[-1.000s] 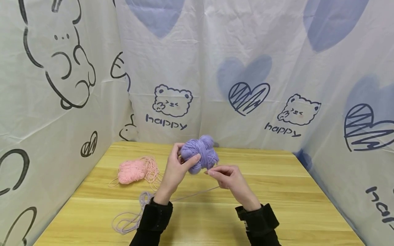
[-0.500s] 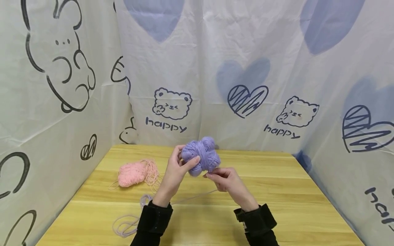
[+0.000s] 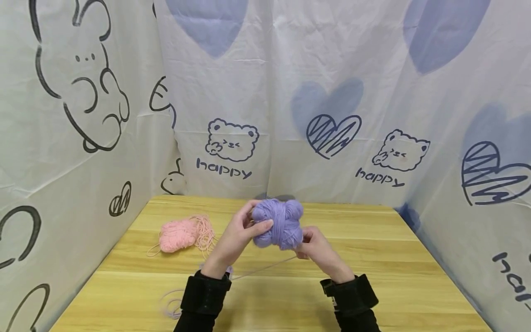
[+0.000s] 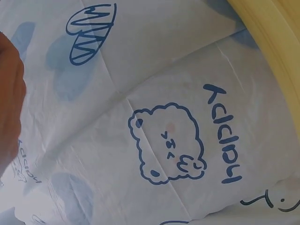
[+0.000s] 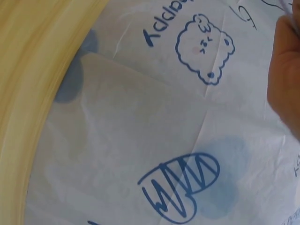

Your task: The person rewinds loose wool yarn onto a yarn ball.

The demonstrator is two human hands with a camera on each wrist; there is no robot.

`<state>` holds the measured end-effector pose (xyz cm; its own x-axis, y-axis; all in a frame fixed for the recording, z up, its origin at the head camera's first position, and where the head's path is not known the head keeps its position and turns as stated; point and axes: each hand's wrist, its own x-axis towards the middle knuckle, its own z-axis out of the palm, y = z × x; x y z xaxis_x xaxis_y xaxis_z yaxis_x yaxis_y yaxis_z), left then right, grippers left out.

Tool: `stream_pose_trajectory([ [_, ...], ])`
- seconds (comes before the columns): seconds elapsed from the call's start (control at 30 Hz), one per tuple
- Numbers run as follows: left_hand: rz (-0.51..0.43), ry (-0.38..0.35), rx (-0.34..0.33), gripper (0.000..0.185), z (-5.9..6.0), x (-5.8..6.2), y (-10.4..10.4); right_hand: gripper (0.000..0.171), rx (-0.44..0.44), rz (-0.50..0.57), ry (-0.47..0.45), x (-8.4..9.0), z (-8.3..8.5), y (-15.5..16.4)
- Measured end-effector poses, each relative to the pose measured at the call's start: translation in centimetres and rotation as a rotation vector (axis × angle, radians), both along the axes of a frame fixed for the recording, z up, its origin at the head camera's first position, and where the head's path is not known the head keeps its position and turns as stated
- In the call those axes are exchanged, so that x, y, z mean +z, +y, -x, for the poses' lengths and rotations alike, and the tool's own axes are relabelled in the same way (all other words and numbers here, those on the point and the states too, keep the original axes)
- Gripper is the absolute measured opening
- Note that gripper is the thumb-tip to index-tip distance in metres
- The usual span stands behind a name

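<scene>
A bundle of purple yarn (image 3: 286, 230), wrapped round its middle, is held above the table in the head view. My left hand (image 3: 236, 235) grips it from the left, thumb across the front and fingers behind. At its lower right, my right hand (image 3: 321, 253) pinches the yarn strand (image 3: 267, 267), which runs down leftward to behind the left wrist; those fingertips are partly hidden by the bundle. Only the edge of the left hand (image 4: 9, 103) shows in the left wrist view, and part of the right hand (image 5: 285, 77) in the right wrist view.
A skein of pink yarn (image 3: 178, 235) with loose strands lies on the wooden table (image 3: 386, 267) at the left. Loose purple loops (image 3: 170, 306) lie beside the left cuff, partly covered. White printed curtains (image 3: 282, 152) enclose the table at the back and sides.
The purple bundle has turned and shifted right and down in my left hand. My right fingertips have gone partly behind it. The loose purple loops are more covered by the left forearm.
</scene>
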<state>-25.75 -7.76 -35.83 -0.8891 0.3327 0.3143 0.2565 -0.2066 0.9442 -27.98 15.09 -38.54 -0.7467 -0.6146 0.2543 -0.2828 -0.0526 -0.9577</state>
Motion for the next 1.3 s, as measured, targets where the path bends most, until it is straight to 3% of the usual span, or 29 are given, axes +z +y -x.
stream_pose_trajectory([
  [0.27,0.153,0.092,-0.213,0.052,-0.4,0.2,-0.8,0.006,0.042,-0.132,0.062,0.5,-0.2,0.9],
  [0.53,0.243,0.134,-0.296,0.053,-0.2,-0.3,-1.2,0.014,-0.001,-0.197,0.041,0.8,-0.2,1.3],
  [0.7,0.274,0.155,-0.304,0.051,-0.1,-0.5,-1.4,0.012,-0.085,-0.214,0.014,0.8,-0.2,1.1],
  [0.8,0.292,0.173,-0.299,0.051,-0.1,-0.6,-1.5,0.02,-0.135,-0.2,-0.001,0.8,-0.2,0.9],
  [0.97,0.336,0.197,-0.296,0.05,0.0,-0.6,-1.6,0.021,-0.17,-0.147,-0.018,0.9,-0.3,0.7],
  [1.13,0.368,0.197,-0.25,0.049,0.1,-0.6,-1.6,0.016,-0.195,-0.092,-0.059,1.2,-0.7,0.6],
  [1.3,0.363,0.202,-0.173,0.051,0.2,-0.6,-1.5,0.02,-0.236,-0.035,-0.018,1.9,-1.3,0.6],
])
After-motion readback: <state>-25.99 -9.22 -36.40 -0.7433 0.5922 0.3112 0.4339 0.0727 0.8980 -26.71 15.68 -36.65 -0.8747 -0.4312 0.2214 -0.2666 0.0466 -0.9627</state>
